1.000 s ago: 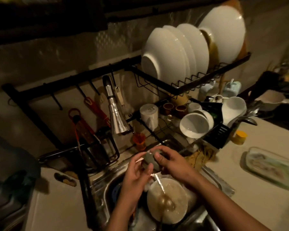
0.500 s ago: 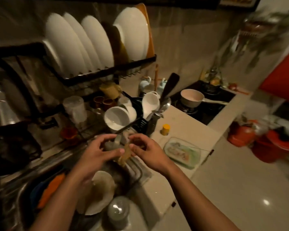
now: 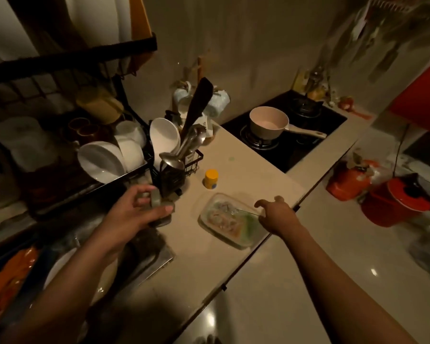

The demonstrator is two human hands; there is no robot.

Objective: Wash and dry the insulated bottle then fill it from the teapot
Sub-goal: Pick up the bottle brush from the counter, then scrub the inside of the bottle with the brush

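Observation:
My left hand (image 3: pixel 134 212) is closed around a small grey-green round piece (image 3: pixel 156 199), which looks like a bottle lid. It holds it low over the counter corner, just in front of the black utensil holder (image 3: pixel 174 172). My right hand (image 3: pixel 276 214) is stretched out with fingers apart and nothing in it, over the right rim of a glass dish (image 3: pixel 210 228). The dim light does not let me pick out the bottle's body or a teapot.
A yellow-capped jar (image 3: pixel 211 179) stands behind the glass dish. The dish rack (image 3: pixel 102 160) holds white bowls at left, above the sink's edge (image 3: pixel 157 259). A pale saucepan (image 3: pixel 268 122) sits on the stove. A red pot (image 3: pixel 405 202) and an orange vessel (image 3: pixel 348 182) stand on the floor.
The view has swung right from the sink to the counter. My hands have come apart: the right one moved right over the glass dish, and the left still grips the grey-green piece.

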